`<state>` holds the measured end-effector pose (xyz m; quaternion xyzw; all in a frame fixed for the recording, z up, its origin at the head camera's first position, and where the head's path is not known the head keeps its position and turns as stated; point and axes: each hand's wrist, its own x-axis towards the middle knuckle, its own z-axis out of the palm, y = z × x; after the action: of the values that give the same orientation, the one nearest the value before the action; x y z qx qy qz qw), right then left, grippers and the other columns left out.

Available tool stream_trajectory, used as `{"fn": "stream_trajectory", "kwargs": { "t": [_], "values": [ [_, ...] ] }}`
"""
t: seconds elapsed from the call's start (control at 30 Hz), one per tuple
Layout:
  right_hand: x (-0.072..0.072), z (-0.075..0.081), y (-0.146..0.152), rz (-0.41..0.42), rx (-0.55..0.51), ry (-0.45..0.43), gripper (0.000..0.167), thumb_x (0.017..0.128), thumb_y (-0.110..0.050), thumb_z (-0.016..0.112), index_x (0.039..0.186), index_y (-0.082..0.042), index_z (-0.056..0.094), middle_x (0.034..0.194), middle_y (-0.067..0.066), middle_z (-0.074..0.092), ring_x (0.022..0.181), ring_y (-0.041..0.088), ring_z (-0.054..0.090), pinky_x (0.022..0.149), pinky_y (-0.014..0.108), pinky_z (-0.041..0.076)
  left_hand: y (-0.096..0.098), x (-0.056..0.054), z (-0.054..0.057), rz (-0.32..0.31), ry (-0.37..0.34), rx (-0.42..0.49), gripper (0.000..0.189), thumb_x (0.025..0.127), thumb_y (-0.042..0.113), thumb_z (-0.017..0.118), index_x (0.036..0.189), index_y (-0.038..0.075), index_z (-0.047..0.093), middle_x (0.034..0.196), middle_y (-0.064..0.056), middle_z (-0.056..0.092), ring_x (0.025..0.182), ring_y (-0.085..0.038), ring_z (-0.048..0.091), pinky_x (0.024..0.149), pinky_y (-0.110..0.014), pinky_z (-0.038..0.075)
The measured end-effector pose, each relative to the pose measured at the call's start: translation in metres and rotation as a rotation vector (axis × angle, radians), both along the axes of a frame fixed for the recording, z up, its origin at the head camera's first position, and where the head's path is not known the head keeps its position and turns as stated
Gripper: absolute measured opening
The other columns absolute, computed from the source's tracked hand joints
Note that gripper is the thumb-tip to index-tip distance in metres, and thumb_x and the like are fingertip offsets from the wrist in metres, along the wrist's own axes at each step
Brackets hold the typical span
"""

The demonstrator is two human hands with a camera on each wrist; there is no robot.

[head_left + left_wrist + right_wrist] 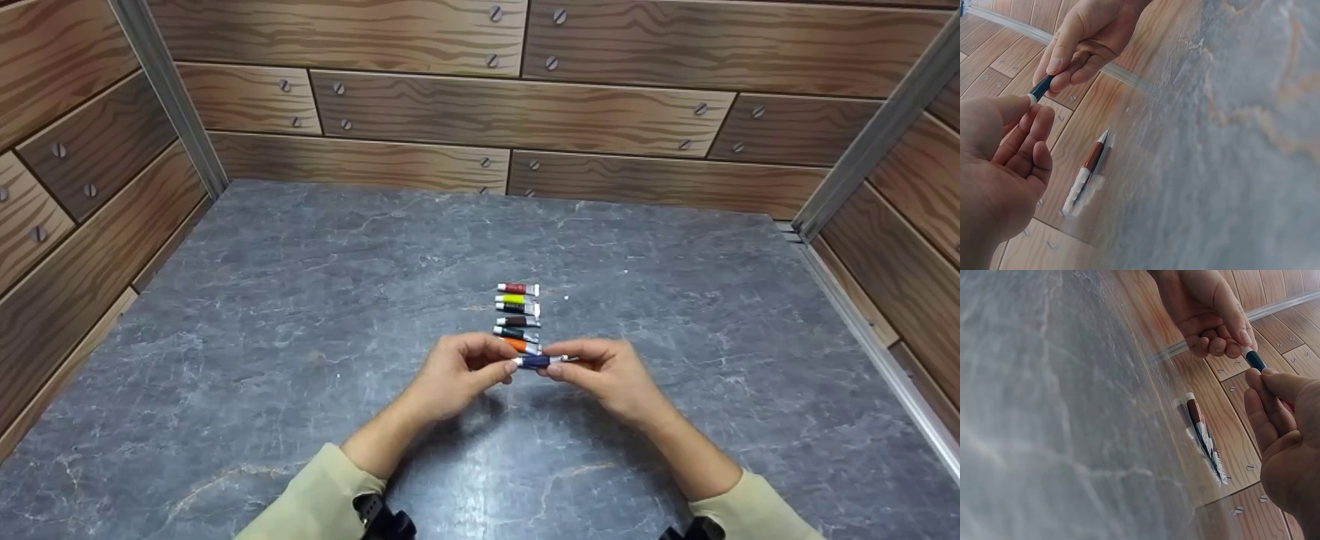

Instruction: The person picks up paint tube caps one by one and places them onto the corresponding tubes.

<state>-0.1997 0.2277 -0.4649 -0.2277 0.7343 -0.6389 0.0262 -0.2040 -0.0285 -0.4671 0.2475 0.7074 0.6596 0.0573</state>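
Observation:
A small dark blue paint tube (535, 361) with a white cap is held level between both hands, just above the table. My left hand (459, 375) pinches it at the cap with thumb and forefinger. On the other side, my right hand (611, 373) grips the tube near its flat crimped end. Beyond the hands, several paint tubes lie in a column, caps to the left: a red tube (516, 288), a yellow tube (513, 298), a blackish tube (513, 307), a brown tube (514, 321), a dark bluish tube (513, 332) and an orange tube (517, 345), which fingers partly cover.
The grey marbled table (300, 315) spreads out around the hands and the column. Wood-patterned panels (450, 105) stand at the back and both sides, with metal posts (874, 124) at the corners. Tiny white specks lie right of the column.

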Motion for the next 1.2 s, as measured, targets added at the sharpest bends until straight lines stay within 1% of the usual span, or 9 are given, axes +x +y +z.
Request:
{"fn": "stream_trajectory", "kwargs": {
  "t": [0.1,0.23,0.5,0.67,0.8,0.9,1.0,1.13,1.2],
  "values": [
    [0.0002,0.0,-0.0003,0.003,-0.004,-0.001,0.027,0.093,0.007,0.075,0.118,0.017,0.07,0.108,0.029,0.075,0.093,0.015,0.077,0.082,0.028,0.062,-0.0003,0.0002,0.0001,0.004,0.012,0.006,0.012,0.097,0.004,0.076,0.107,-0.002,0.077,0.097,-0.017,0.077,0.082,-0.017,0.071,0.072,-0.023,0.057],
    [-0.0001,0.0,-0.0005,0.003,-0.006,-0.004,0.027,0.093,0.007,0.075,0.118,0.017,0.07,0.108,0.029,0.075,0.093,0.015,0.077,0.082,0.029,0.062,-0.0007,0.0007,0.0003,0.015,0.026,0.014,0.011,0.098,0.006,0.076,0.106,-0.001,0.078,0.097,-0.021,0.076,0.083,-0.02,0.07,0.071,-0.023,0.054],
    [-0.0005,-0.0003,-0.0007,0.006,-0.005,-0.006,0.028,0.093,0.008,0.076,0.118,0.017,0.07,0.108,0.026,0.076,0.093,0.015,0.077,0.082,0.029,0.062,-0.0001,0.0013,0.0003,0.054,0.061,-0.011,0.011,0.093,0.002,0.08,0.104,0.002,0.08,0.101,-0.007,0.078,0.082,-0.014,0.066,0.073,-0.025,0.054],
    [0.0,0.0011,-0.0007,-0.01,0.012,-0.008,0.028,0.092,0.006,0.077,0.117,0.015,0.071,0.109,0.028,0.075,0.092,0.015,0.077,0.081,0.03,0.062,-0.0003,0.001,0.0,0.044,0.063,0.014,0.022,0.089,-0.001,0.082,0.11,-0.003,0.076,0.104,-0.011,0.078,0.088,-0.017,0.07,0.075,-0.025,0.056],
    [0.0005,0.0016,-0.0002,-0.015,0.024,-0.011,0.027,0.093,0.005,0.077,0.118,0.014,0.072,0.109,0.029,0.075,0.091,0.015,0.077,0.081,0.029,0.062,-0.001,0.0006,-0.0001,0.031,0.057,0.027,0.023,0.093,0.005,0.081,0.114,-0.002,0.075,0.108,-0.013,0.077,0.091,-0.018,0.071,0.077,-0.026,0.057],
    [0.0006,0.0013,0.0005,-0.013,0.022,-0.016,0.027,0.093,0.005,0.076,0.119,0.015,0.071,0.11,0.031,0.074,0.092,0.015,0.077,0.081,0.03,0.062,-0.0009,0.0006,0.0001,0.023,0.035,0.022,0.021,0.098,0.01,0.077,0.115,-0.002,0.075,0.107,-0.011,0.077,0.088,-0.017,0.071,0.077,-0.026,0.057],
    [0.0005,0.0013,0.0006,-0.011,0.019,-0.016,0.027,0.094,0.005,0.076,0.119,0.015,0.071,0.11,0.032,0.073,0.092,0.015,0.077,0.081,0.03,0.062,-0.0009,0.0005,0.0005,0.009,0.005,0.022,0.02,0.101,0.011,0.073,0.115,-0.003,0.075,0.103,-0.012,0.077,0.085,-0.018,0.073,0.076,-0.032,0.06],
    [0.0006,0.0015,0.0002,-0.005,0.016,-0.016,0.028,0.094,0.006,0.076,0.119,0.016,0.07,0.111,0.033,0.073,0.093,0.015,0.077,0.082,0.03,0.062,-0.0012,0.0004,0.0006,0.004,-0.006,0.013,0.017,0.102,0.011,0.071,0.111,-0.002,0.077,0.096,-0.013,0.078,0.082,-0.021,0.073,0.069,-0.031,0.058],
    [0.0005,0.0014,0.0001,-0.003,0.012,-0.016,0.028,0.093,0.006,0.076,0.119,0.016,0.07,0.111,0.033,0.073,0.093,0.015,0.077,0.082,0.03,0.062,-0.0011,0.0004,0.0005,0.005,-0.002,0.013,0.015,0.102,0.011,0.072,0.108,-0.002,0.077,0.096,-0.014,0.078,0.082,-0.023,0.074,0.065,-0.025,0.054]
  ]
}}
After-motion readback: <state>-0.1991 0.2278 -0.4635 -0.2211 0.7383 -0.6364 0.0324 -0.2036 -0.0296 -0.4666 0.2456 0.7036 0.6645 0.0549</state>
